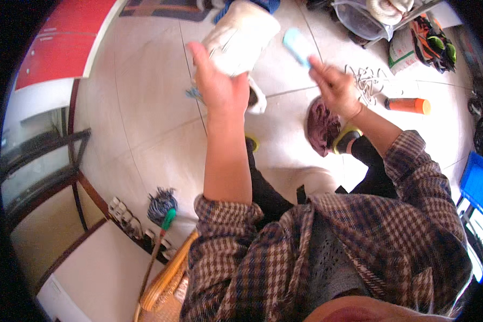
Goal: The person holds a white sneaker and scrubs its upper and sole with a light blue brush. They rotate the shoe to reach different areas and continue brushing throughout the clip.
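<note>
My left hand (223, 88) grips a white shoe (245, 44), overexposed and held up in front of me over the tiled floor. A pale blue brush (297, 46) is in my right hand (336, 86), to the right of the shoe and apart from it. Motion blurs the brush and the right fingers, and its bristles cannot be made out. White shoelaces (368, 82) lie in a loose heap on the floor beyond my right wrist. Nearer my right foot is a crumpled maroon cloth (322, 126).
An orange cylindrical container (410, 106) lies on its side at the right. Bags and footwear (430, 44) fill the upper right. On the left stand a red-fronted cabinet (64, 40) and a mop (163, 207). A blue plastic item (478, 183) is at the right edge.
</note>
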Demonstrator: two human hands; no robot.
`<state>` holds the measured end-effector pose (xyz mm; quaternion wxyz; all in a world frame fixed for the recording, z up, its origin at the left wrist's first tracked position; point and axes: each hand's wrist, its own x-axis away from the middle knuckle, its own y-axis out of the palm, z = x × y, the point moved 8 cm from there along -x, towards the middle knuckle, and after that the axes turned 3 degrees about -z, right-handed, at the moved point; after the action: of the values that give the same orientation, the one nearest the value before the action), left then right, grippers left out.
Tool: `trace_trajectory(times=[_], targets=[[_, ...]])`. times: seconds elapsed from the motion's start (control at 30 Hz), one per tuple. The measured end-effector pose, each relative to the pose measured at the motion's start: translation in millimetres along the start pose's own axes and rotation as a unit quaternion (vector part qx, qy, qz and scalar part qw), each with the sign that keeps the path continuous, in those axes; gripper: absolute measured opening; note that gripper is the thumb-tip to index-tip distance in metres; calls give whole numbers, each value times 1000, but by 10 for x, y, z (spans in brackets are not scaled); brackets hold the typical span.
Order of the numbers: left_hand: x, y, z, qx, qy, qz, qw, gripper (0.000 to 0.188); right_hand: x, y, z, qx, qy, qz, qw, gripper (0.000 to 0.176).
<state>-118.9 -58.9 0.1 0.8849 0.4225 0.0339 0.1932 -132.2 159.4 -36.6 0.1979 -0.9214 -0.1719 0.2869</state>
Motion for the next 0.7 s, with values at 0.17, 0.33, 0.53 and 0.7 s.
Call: trace_trajectory(times=[0.17, 0.33, 0.53, 0.7], targets=[[44, 109, -166, -86, 22, -24, 996, 58, -382, -118, -526, 66, -64, 44, 995, 38], [122, 24, -294, -86, -8, 39, 995, 47, -447, 69, -981, 118, -191, -17, 974, 52], [178, 13, -271, -282, 40, 55, 957, 31, -494, -131, -807, 78, -76, -47, 993, 39], [293, 284, -115, -483, 167, -72, 856, 31, -479, -207, -746, 83, -10, -42, 996, 41]])
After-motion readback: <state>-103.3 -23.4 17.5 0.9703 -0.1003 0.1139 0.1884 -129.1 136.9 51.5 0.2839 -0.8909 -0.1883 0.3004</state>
